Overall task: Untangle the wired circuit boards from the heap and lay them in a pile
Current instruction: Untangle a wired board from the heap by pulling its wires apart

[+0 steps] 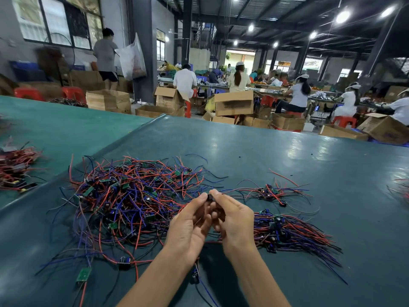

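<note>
Ceiling lamps (342, 17) light a big workshop where seated people (236, 79) work at long benches among open cardboard boxes (234, 103) and red stools (344, 121). Up close, a dark green desk (287, 156) fills the foreground.

A wide heap (132, 196) of small green circuit boards with red, blue and black wires spreads over its left middle. To the right, a tidier pile (287, 229) lies with its wires fanned out toward the right. A small loose cluster (269, 192) sits just beyond it. One stray board (83, 274) lies alone near the front left.

Both forearms reach in from the bottom edge, and the hands meet above the desk between heap and pile. The left hand (190, 224) and the right hand (234, 220) each pinch one small dark circuit board (209, 197) between thumb and fingertips. The palms face each other and the other fingers are curled in. Wires trail from the board toward the heap.
</note>
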The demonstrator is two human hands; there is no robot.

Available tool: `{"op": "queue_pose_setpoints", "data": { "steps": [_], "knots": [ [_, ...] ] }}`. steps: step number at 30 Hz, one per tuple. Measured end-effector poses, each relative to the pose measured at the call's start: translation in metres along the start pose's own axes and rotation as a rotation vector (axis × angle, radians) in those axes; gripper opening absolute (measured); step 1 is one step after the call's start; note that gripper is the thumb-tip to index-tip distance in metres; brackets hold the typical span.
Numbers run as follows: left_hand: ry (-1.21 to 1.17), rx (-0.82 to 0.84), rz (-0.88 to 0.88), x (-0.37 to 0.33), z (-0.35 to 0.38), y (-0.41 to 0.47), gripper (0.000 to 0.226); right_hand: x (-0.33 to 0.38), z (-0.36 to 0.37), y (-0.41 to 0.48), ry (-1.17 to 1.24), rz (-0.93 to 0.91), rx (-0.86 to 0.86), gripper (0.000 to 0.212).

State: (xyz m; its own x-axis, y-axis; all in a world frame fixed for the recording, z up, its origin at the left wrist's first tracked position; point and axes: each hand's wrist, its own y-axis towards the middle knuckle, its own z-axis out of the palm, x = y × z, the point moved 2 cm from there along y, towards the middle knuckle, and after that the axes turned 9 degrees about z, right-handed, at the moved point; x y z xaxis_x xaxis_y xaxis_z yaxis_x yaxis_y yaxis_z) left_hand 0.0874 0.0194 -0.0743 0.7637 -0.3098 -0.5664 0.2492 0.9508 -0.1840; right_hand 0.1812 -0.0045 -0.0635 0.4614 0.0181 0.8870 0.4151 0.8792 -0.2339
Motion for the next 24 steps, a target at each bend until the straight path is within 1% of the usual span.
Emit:
{"op": "queue_pose_setpoints", "data": {
  "steps": [3, 6, 8, 10, 15, 18, 21, 22, 24],
  "knots": [
    [-0.010, -0.044, 0.078, 0.000, -0.006, 0.004, 0.022, -0.002, -0.006, 0.003, 0.110, -0.005, -0.079, 0.013],
    [0.129, -0.025, 0.170, -0.001, -0.017, 0.007, 0.006, -0.003, -0.017, 0.006, 0.227, 0.038, -0.140, 0.008],
    [0.189, -0.034, 0.225, -0.003, -0.025, 0.011, 0.009, -0.001, -0.027, 0.008, 0.271, 0.051, -0.178, 0.009],
    [0.198, -0.062, 0.264, -0.005, -0.031, 0.015, 0.014, 0.004, -0.037, 0.012, 0.309, 0.040, -0.198, 0.009],
    [0.264, -0.047, 0.305, 0.002, -0.029, 0.016, 0.010, 0.015, -0.051, 0.021, 0.327, -0.022, -0.213, 0.007],
    [0.225, -0.087, 0.351, -0.002, -0.033, 0.018, 0.014, 0.020, -0.062, 0.027, 0.301, -0.117, -0.273, 0.005],
    [0.124, -0.125, 0.367, -0.009, -0.040, 0.020, 0.019, 0.027, -0.083, 0.031, 0.252, -0.245, -0.383, 0.007],
    [0.103, -0.120, 0.371, -0.010, -0.042, 0.020, 0.019, 0.026, -0.088, 0.030, 0.183, -0.283, -0.424, 0.008],
    [0.090, -0.065, 0.362, -0.009, -0.042, 0.019, 0.009, 0.016, -0.093, 0.024, -0.081, -0.394, -0.471, 0.010]
  ]
}}
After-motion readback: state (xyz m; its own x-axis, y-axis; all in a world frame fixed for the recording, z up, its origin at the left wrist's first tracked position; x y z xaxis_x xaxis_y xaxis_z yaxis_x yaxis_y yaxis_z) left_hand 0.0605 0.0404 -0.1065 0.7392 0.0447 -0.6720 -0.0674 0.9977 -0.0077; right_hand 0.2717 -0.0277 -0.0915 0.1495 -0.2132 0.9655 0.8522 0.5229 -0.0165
